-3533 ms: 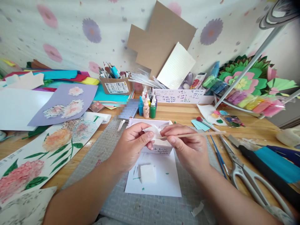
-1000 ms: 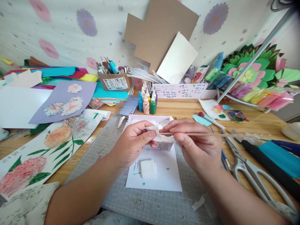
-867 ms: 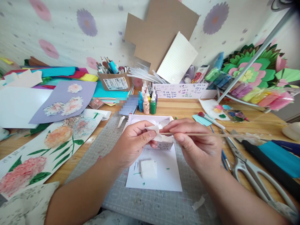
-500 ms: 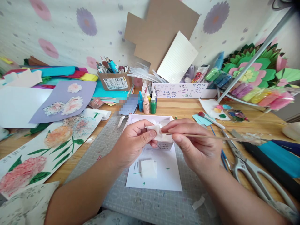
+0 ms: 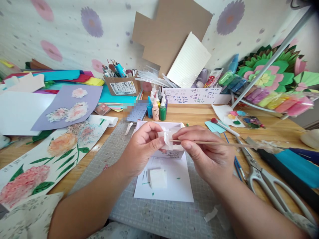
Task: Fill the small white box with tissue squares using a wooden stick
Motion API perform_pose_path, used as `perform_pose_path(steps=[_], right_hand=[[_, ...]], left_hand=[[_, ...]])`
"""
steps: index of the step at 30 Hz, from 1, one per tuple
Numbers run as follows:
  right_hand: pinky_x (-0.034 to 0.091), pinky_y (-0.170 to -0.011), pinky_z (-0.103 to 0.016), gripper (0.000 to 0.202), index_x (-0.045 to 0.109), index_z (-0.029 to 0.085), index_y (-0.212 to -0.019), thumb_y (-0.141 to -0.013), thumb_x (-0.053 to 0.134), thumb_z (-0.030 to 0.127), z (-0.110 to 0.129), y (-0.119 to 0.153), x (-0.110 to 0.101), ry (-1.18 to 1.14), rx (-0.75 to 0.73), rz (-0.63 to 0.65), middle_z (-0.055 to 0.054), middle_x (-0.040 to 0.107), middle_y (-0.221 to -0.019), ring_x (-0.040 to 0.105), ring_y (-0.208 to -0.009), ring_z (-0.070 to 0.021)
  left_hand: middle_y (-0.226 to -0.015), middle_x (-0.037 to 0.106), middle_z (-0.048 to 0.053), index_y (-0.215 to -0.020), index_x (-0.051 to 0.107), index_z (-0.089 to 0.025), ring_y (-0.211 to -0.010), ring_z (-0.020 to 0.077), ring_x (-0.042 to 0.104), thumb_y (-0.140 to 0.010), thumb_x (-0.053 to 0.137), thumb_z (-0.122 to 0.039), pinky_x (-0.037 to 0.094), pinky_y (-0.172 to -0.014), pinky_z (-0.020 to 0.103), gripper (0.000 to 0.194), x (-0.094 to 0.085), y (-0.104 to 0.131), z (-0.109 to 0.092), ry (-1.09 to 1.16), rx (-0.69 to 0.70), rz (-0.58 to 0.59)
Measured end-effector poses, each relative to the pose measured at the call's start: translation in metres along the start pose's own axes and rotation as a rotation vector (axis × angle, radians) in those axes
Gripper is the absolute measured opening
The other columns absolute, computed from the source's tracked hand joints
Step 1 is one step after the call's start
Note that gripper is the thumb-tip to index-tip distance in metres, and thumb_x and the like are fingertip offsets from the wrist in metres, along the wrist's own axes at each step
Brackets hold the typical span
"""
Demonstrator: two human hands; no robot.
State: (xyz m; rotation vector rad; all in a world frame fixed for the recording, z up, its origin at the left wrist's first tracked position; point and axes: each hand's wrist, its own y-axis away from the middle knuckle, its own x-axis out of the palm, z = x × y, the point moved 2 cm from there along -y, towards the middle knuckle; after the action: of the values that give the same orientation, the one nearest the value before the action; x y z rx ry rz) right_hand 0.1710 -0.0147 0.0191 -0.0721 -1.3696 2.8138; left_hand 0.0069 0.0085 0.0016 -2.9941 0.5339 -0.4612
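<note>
My left hand [image 5: 147, 146] is closed, pinching a small piece of white tissue paper [image 5: 167, 137] between thumb and fingers. In my right hand [image 5: 201, 149] is a thin wooden stick [image 5: 224, 144], gripped between thumb and fingers, its tip against the tissue. The far end of the stick reaches out to the right over the scissors. Behind the hands stands an open white box [image 5: 159, 124] with handwriting on its front, partly covered by my fingers. Below them a stack of white tissue squares [image 5: 158, 179] lies on a white sheet [image 5: 174, 191] with green marks.
A grey cutting mat [image 5: 119, 202] lies under the sheet. Scissors [image 5: 254, 166] and blue-handled brushes lie at the right. Paint bottles [image 5: 162, 111] stand behind the box. At the left is a painted flower sheet [image 5: 67, 166]; a brush box [image 5: 122, 87] stands farther back.
The tissue in my left fingers has bunched and folded up around the stick's tip. My right hand has shifted slightly left; the other things stay put.
</note>
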Motion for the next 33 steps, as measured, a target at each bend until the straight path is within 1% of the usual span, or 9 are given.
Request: perform_pose_path(steps=[2,5,8,11,13,19,28,31,33], right_hand=[[0.060,-0.075,-0.037,0.020,0.074,0.026,-0.092,-0.081,0.069,0.010,-0.001,0.000,0.000,-0.005,0.002,-0.010,-0.002,0.079,-0.086,0.074,-0.081,-0.0193],[0.060,-0.075,-0.036,0.020,0.074,0.025,-0.091,-0.081,0.069,0.009,-0.002,0.000,0.000,0.003,0.003,-0.010,-0.002,0.079,-0.085,0.074,-0.080,-0.0188],[0.059,-0.075,-0.036,0.019,0.074,0.025,-0.091,-0.082,0.069,0.009,-0.002,0.000,0.000,0.024,0.009,0.006,-0.002,0.078,-0.085,0.073,-0.080,-0.0185],[0.058,-0.077,-0.034,0.020,0.073,0.025,-0.093,-0.082,0.068,0.008,-0.002,0.000,0.000,0.025,0.001,0.035,-0.002,0.078,-0.087,0.073,-0.082,-0.0175],[0.058,-0.077,-0.033,0.021,0.073,0.025,-0.094,-0.081,0.068,0.008,-0.002,0.000,0.001,0.017,-0.008,0.056,-0.002,0.078,-0.087,0.073,-0.083,-0.0174],[0.058,-0.079,-0.032,0.022,0.074,0.024,-0.093,-0.082,0.068,0.006,-0.003,0.002,0.001,-0.020,0.032,0.051,-0.002,0.078,-0.087,0.072,-0.084,-0.0162],[0.058,-0.082,-0.032,0.015,0.075,0.025,-0.088,-0.086,0.066,0.013,-0.009,0.003,0.002,-0.144,0.186,-0.006,-0.001,0.076,-0.086,0.071,-0.086,-0.0152],[0.059,-0.077,-0.031,0.011,0.074,0.026,-0.087,-0.087,0.067,0.018,-0.016,0.003,-0.003,-0.114,0.242,-0.044,0.001,0.075,-0.086,0.071,-0.083,-0.0147],[0.058,-0.069,-0.030,0.008,0.073,0.025,-0.085,-0.087,0.067,0.021,-0.022,0.002,-0.008,-0.002,0.286,-0.061,0.001,0.075,-0.083,0.071,-0.076,-0.0145]], left_hand=[[-0.077,0.060,-0.003,-0.088,0.058,-0.020,-0.069,0.0112,0.056,-0.079,0.075,-0.028,0.044,-0.064,0.023,0.021,-0.003,0.001,0.000,-0.084,0.071,-0.081],[-0.077,0.056,-0.003,-0.081,0.058,-0.021,-0.073,0.0122,0.051,-0.086,0.066,-0.029,0.040,-0.068,0.024,0.013,-0.008,0.003,-0.004,-0.241,0.256,-0.185],[-0.074,0.053,-0.001,-0.074,0.057,-0.020,-0.073,0.0147,0.049,-0.090,0.059,-0.034,0.038,-0.070,0.028,0.022,-0.009,0.006,-0.006,-0.400,0.361,-0.127],[-0.075,0.054,0.000,-0.075,0.058,-0.020,-0.072,0.0155,0.049,-0.090,0.059,-0.038,0.038,-0.071,0.030,0.024,-0.008,0.006,-0.007,-0.467,0.324,-0.009],[-0.076,0.056,0.000,-0.078,0.058,-0.019,-0.073,0.0158,0.051,-0.088,0.061,-0.039,0.040,-0.071,0.031,0.022,-0.008,0.005,-0.006,-0.479,0.267,0.013],[-0.075,0.059,0.000,-0.081,0.060,-0.018,-0.072,0.0156,0.054,-0.085,0.065,-0.035,0.042,-0.066,0.030,0.018,-0.005,0.005,-0.004,-0.485,0.135,0.007],[-0.074,0.059,-0.001,-0.078,0.061,-0.018,-0.070,0.0139,0.054,-0.082,0.068,-0.033,0.043,-0.065,0.028,0.017,-0.005,0.003,-0.001,-0.356,0.061,0.006],[-0.074,0.057,-0.002,-0.081,0.063,-0.018,-0.072,0.0138,0.056,-0.082,0.070,-0.033,0.044,-0.068,0.028,0.016,-0.008,0.002,0.001,-0.320,0.034,-0.007],[-0.072,0.056,-0.002,-0.080,0.062,-0.018,-0.069,0.0122,0.054,-0.081,0.070,-0.032,0.042,-0.064,0.026,0.016,-0.010,0.001,0.001,-0.311,0.022,-0.023]])
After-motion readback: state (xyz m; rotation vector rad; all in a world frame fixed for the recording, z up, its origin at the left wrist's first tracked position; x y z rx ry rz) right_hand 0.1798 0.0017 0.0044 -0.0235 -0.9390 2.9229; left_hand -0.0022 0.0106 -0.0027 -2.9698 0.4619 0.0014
